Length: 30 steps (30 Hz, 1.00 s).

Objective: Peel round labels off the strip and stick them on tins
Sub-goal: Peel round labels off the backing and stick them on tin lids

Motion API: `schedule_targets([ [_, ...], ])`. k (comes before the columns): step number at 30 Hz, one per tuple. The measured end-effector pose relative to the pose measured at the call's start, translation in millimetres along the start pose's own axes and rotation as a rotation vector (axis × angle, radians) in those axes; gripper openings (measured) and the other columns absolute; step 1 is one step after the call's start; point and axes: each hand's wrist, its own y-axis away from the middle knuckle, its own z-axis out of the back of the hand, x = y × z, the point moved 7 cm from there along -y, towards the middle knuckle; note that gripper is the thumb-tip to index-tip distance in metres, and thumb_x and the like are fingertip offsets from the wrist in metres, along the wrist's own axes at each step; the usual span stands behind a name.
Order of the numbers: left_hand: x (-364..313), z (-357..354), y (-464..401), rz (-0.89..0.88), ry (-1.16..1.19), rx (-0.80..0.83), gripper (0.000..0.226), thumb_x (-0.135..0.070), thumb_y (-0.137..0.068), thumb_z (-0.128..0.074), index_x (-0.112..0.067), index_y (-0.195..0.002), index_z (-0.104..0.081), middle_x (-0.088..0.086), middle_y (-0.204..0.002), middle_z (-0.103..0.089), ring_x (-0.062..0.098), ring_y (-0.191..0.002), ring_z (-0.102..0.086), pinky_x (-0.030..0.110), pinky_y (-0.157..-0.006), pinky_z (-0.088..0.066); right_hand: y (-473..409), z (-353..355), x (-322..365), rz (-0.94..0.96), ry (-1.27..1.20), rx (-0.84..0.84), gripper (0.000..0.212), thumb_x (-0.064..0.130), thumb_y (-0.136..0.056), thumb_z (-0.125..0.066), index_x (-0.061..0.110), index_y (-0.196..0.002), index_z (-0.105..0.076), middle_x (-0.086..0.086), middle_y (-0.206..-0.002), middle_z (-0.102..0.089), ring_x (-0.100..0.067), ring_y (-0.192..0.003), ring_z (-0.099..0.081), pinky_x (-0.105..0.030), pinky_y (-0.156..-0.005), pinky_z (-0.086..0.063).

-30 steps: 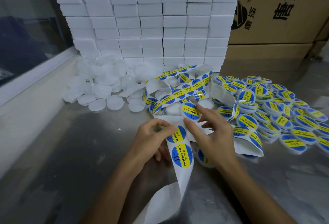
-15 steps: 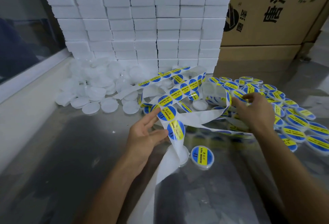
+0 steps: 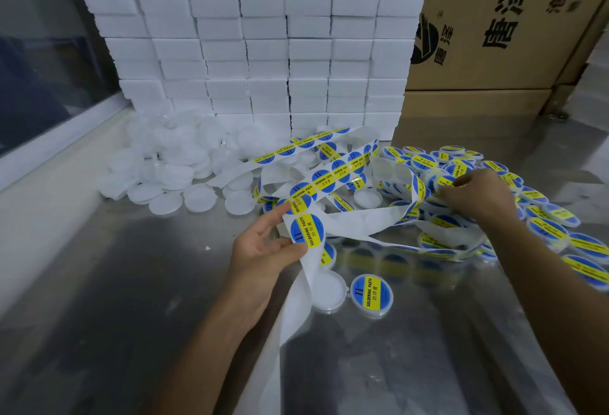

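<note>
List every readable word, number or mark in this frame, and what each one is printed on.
"SOLDERING PASTE": label on the strip gripped by the left hand.
"II": same label, on its blue part.
"SOLDERING PASTE", "II": labelled tin near the front.
"唐泽", a round logo: cardboard box; its smaller print is blurred.
Chinese characters on the labels: too small to read.
Labels on the pile of tins: blurred.

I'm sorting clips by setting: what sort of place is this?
Probably a small packing workshop: stacked white boxes, shipping cartons, and heaps of labelled tins on a steel bench.
</note>
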Motion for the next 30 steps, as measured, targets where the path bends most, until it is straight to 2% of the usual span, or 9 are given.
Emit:
schedule_targets([
  [4,1.5,-3.1,0.8,-0.009,-0.022,0.031,0.071,0.024,-0.075,-0.062,-0.014,-0.134,-0.053,-0.004,-0.109,-0.074,0.018,-0.088,-0.07,0.041,-0.088,-0.057,28.0,13.4,31.0,0.166,-0.04,-0.2,0.028,0.029,-0.085,-0.066,0.014,-0.108,-0.072,-0.01,-0.098,-0.072,-0.031,-0.089,-0.063,-0.034,-0.071,-0.044],
  [7,-0.2,0.0,-0.1,-0.039,-0.042,0.009,0.066,0.021,-0.077,-0.063,-0.014,-0.132,-0.056,0.0,-0.114,-0.072,0.019,-0.093,-0.068,0.035,-0.086,-0.056,62.5,10.5,64.1,0.36,-0.2,-0.224,0.016,0.026,-0.086,-0.066,0.016,-0.097,-0.073,-0.002,-0.092,-0.074,-0.023,-0.084,-0.067,-0.036,-0.075,-0.053],
  [10,-1.3,2.9,-0.6,-0.062,-0.033,-0.022,0.056,0.017,-0.08,-0.063,-0.018,-0.123,-0.061,0.007,-0.101,-0.076,0.019,-0.091,-0.071,0.032,-0.08,-0.059,113.4,-2.1,98.3,0.625,-0.437,-0.142,0.006,0.013,-0.087,-0.067,0.016,-0.087,-0.072,0.006,-0.079,-0.07,-0.004,-0.07,-0.063,-0.028,-0.067,-0.052],
  [12,-2.0,4.9,0.1,-0.085,-0.024,-0.058,0.05,0.013,-0.082,-0.065,-0.022,-0.117,-0.06,0.009,-0.091,-0.076,0.017,-0.082,-0.071,0.028,-0.067,-0.058,148.0,-11.2,110.7,0.78,-0.522,-0.153,0.005,0.01,-0.087,-0.069,0.014,-0.086,-0.072,0.007,-0.079,-0.069,-0.005,-0.069,-0.06,-0.019,-0.065,-0.047],
  [15,-3.6,7.8,1.6,-0.126,-0.009,-0.102,0.041,0.007,-0.082,-0.068,-0.018,-0.113,-0.057,0.01,-0.086,-0.076,0.015,-0.073,-0.071,0.025,-0.06,-0.055,183.8,-31.3,115.5,0.923,-0.544,-0.163,0.003,0.009,-0.086,-0.071,0.011,-0.087,-0.072,0.005,-0.082,-0.067,-0.004,-0.069,-0.055,-0.017,-0.065,-0.043],
  [19,-4.6,11.6,0.9,-0.146,-0.008,-0.135,0.026,0.0,-0.082,-0.07,-0.014,-0.102,-0.062,0.008,-0.085,-0.077,0.013,-0.073,-0.072,0.021,-0.061,-0.054,198.0,-50.2,117.8,0.987,-0.48,-0.131,0.006,0.011,-0.088,-0.072,0.01,-0.093,-0.074,-0.001,-0.087,-0.066,-0.012,-0.073,-0.058,-0.017,-0.068,-0.043],
  [22,-2.8,10.7,1.3,-0.135,-0.007,-0.112,0.021,-0.003,-0.079,-0.074,-0.017,-0.094,-0.069,0.009,-0.088,-0.076,0.015,-0.078,-0.072,0.021,-0.066,-0.055,199.3,-52.0,114.9,0.989,-0.498,-0.136,0.008,0.011,-0.088,-0.072,0.009,-0.095,-0.075,-0.002,-0.088,-0.067,-0.01,-0.074,-0.059,-0.019,-0.067,-0.046],
  [27,-7.0,9.3,2.8,-0.2,-0.019,-0.098,0.033,0.004,-0.08,-0.072,-0.016,-0.102,-0.059,0.009,-0.089,-0.076,0.018,-0.081,-0.073,0.023,-0.071,-0.056,204.1,-56.1,111.6,1.001,-0.513,-0.122,0.01,0.015,-0.091,-0.07,0.011,-0.099,-0.075,-0.002,-0.083,-0.065,-0.013,-0.07,-0.061,-0.035,-0.059,-0.053],
  [30,-12.4,7.2,6.6,-0.317,-0.227,-0.109,0.04,0.001,-0.083,-0.071,-0.033,-0.099,-0.057,0.004,-0.084,-0.076,0.018,-0.078,-0.074,0.023,-0.07,-0.056,205.0,-57.3,110.6,1.006,-0.475,-0.13,0.012,0.017,-0.091,-0.071,0.012,-0.1,-0.076,-0.002,-0.081,-0.065,-0.018,-0.067,-0.062,-0.039,-0.056,-0.053],
])
